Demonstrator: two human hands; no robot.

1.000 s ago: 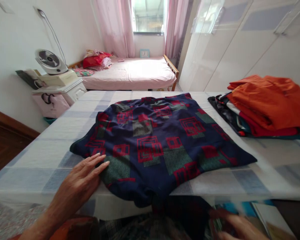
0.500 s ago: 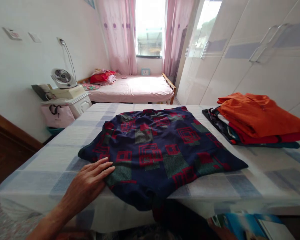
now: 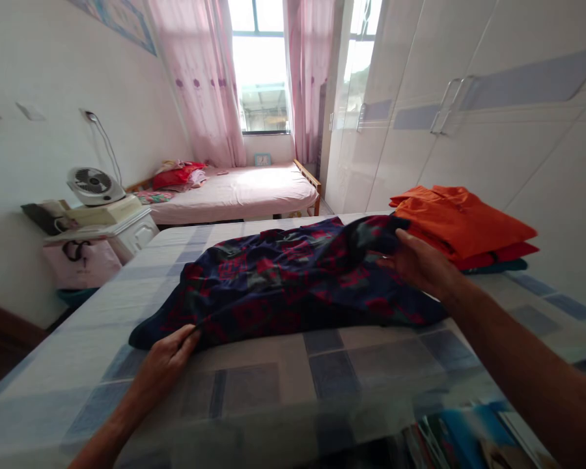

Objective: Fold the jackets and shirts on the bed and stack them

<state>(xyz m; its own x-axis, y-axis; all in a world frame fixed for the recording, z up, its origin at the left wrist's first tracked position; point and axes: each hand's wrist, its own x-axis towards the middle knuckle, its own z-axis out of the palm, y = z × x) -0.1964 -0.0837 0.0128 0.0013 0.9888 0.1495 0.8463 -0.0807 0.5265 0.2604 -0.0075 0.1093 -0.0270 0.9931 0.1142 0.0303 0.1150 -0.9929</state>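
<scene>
A navy sweater (image 3: 278, 280) with red and grey-green square patterns lies spread on the bed, its near side folded up. At its near left edge, my left hand (image 3: 173, 348) pinches the fabric between thumb and fingers. My right hand (image 3: 420, 257) is closed on the dark end of a sleeve (image 3: 378, 234), lifted above the sweater's right side. Blur softens the fingers of the right hand and the sleeve. Just beyond the right hand sits a stack of folded clothes with an orange shirt (image 3: 469, 218) on top.
Under the sweater is a bed with a blue-and-white checked sheet (image 3: 254, 384). Books or magazines (image 3: 473, 436) show below its near edge at right. Behind are a pink-covered bed (image 3: 244, 192), a fan (image 3: 95, 185) on a cabinet, and a white wardrobe (image 3: 469, 156) along the right.
The sleeve that hung over the near edge is now raised across the sweater in my right hand, which rose from the bottom. My left hand, formerly flat, now pinches the edge. The view shifted.
</scene>
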